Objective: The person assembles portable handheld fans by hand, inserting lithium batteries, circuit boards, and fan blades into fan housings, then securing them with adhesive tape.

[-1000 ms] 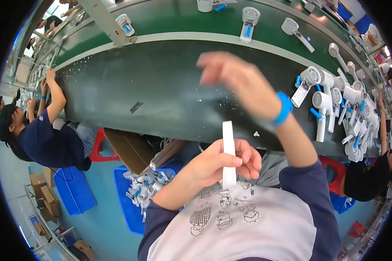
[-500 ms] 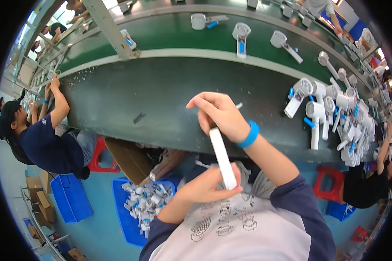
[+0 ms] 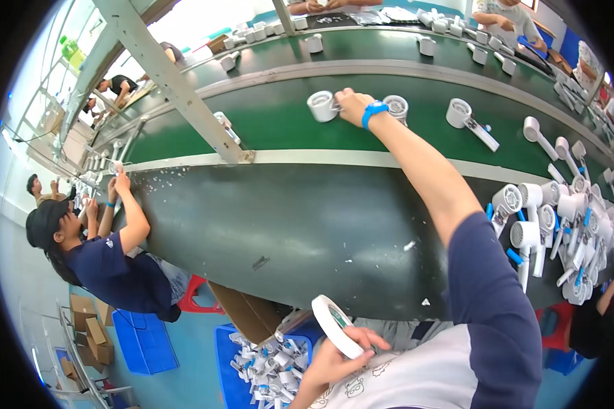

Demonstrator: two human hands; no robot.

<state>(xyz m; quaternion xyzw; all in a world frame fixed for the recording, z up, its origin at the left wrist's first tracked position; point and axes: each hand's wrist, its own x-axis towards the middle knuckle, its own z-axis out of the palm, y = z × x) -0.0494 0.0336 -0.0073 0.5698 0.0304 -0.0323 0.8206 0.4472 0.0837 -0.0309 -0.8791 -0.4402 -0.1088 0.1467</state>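
Observation:
Near my body, my left hand (image 3: 342, 361) holds a roll of white tape (image 3: 320, 310) tilted up on edge, its fingers and thumb around the lower part. My right hand (image 3: 355, 107) reaches far out over the green conveyor belt, with its fingers closed at the handle of a white handheld fan (image 3: 320, 107). The fan's round head sticks out to the left of the fingers, while the hand hides most of the handle. Just right of my wrist lies a second white fan (image 3: 396, 106), partly covered by my arm.
A dark worktable (image 3: 307, 225) lies between me and the belt. Many fans with blue parts are piled (image 3: 573, 225) at the right. A metal post (image 3: 177, 82) rises at the belt's edge. A blue bin (image 3: 228, 344) holds white parts. A co-worker (image 3: 109, 252) sits left.
My right hand has moved from beside the tape roll out to the belt and closed on a fan's handle. My left hand still holds the roll. The view has shifted toward the belt.

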